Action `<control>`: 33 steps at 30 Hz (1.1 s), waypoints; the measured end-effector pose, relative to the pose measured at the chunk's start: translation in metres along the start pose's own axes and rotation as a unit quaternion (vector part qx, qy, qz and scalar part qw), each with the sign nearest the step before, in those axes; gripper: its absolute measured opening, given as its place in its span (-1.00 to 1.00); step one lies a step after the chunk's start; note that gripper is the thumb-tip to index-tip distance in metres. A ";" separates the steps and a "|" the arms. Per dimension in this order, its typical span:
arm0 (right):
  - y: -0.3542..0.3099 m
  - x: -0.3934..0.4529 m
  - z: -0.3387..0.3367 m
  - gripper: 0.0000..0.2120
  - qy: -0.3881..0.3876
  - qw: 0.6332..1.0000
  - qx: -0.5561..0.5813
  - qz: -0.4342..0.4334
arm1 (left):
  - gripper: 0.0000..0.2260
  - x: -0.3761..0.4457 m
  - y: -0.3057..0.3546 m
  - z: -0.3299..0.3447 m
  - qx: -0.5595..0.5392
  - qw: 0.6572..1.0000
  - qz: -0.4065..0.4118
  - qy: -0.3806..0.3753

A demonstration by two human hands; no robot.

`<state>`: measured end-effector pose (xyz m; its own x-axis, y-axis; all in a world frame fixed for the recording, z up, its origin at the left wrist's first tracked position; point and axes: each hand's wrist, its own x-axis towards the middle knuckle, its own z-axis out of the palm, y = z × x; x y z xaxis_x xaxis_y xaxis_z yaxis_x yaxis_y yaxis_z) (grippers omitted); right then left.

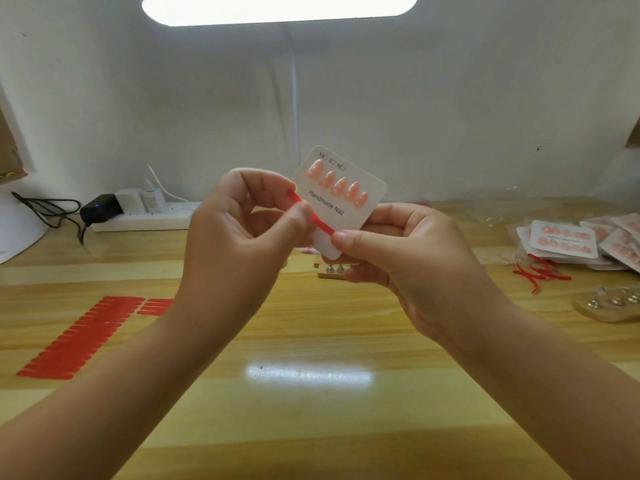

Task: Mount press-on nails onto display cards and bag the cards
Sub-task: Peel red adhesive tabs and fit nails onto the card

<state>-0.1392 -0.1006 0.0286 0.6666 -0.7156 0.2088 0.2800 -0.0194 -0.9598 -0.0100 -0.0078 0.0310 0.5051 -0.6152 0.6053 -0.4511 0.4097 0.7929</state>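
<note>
A white display card (349,197) printed "Handmade Nail" is held up above the table, tilted, with a row of several peach press-on nails (337,183) along its upper half. My right hand (391,251) grips the card's lower edge, thumb on the front. A thin red strip (320,221) runs across the card's lower half. My left hand (242,223) pinches the strip's left end between thumb and fingers. The card's bottom left corner is hidden behind my fingers.
A sheet of red adhesive strips (79,336) lies at the left on the wooden table (311,375). Bagged finished cards (581,242) pile at the right with loose red peelings (540,275). Wooden nail holders sit behind my hands (330,271) and at the right (613,306). A power strip (145,216) lies by the wall.
</note>
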 end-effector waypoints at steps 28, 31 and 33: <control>-0.007 -0.006 0.006 -0.82 0.001 0.999 -0.025 -0.033 | -0.93 0.015 0.005 -0.019 0.188 0.982 0.007 0.029; -0.006 -0.005 0.005 -0.84 -0.002 0.999 -0.012 -0.036 | -0.93 0.016 0.006 -0.019 0.187 0.982 0.013 0.028; -0.006 -0.005 0.004 -0.85 -0.003 0.999 0.003 -0.031 | -0.92 0.016 0.006 -0.021 0.180 0.983 0.020 0.026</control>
<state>-0.1412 -0.0937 0.0338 0.6517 -0.7089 0.2697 0.3259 -0.0594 -0.9435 0.0107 -0.0014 0.0471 0.5148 -0.5641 0.6456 -0.6977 0.1620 0.6978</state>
